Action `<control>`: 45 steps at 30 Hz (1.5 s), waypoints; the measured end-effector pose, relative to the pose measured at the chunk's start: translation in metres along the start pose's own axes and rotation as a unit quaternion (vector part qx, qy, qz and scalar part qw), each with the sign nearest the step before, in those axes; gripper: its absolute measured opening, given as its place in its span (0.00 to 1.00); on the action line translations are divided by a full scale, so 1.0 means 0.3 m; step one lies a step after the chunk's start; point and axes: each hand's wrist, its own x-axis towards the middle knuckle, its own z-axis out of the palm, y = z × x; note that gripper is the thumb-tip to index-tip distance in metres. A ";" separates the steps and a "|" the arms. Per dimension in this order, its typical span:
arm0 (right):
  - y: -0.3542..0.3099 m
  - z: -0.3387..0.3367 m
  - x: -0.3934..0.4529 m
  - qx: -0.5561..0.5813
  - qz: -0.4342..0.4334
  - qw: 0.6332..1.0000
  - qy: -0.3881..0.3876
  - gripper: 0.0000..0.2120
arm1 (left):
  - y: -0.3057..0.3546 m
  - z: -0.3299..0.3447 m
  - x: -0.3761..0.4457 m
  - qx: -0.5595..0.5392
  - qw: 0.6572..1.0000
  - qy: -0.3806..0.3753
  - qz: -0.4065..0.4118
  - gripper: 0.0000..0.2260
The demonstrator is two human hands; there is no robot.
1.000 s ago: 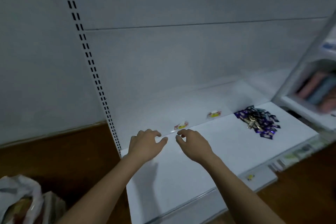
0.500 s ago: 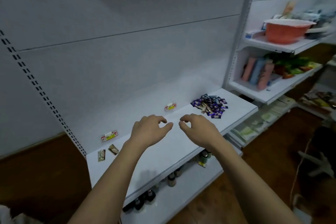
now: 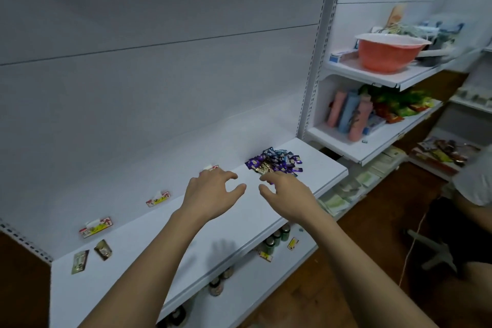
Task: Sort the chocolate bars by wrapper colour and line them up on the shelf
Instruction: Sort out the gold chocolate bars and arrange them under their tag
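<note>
Right hand [image 3: 286, 196]: fingers loosely spread and released, holding nothing, fingertips just short of the pile of chocolate bars [image 3: 275, 164]. Left hand [image 3: 213, 194]: fingers likewise relaxed, empty, hovering over the white shelf [image 3: 138, 255] beside the right hand. The pile (mostly purple wrappers, some gold and light blue; count not readable) lies near the shelf's right end, by the back panel. Bare surface extends from the hands to the front edge and leftward. Two separate bars [image 3: 91, 255] lie at the far left end. Three price tags [image 3: 95, 227] sit along the rear edge, a fourth partly hidden behind the left hand
</note>
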 end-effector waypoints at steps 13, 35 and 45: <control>0.443 0.008 0.462 -0.003 0.031 0.997 -0.066 0.13 | 0.151 0.272 0.511 -0.034 0.998 -0.041 -0.034 0.20; 1.074 0.448 1.199 0.135 -0.110 0.963 -0.207 0.09 | 0.273 1.059 1.125 -0.286 0.880 0.124 -0.359 0.05; 1.083 0.737 1.436 0.007 -0.217 0.956 -0.198 0.20 | 0.104 1.312 1.252 -0.236 0.897 0.091 -0.363 0.16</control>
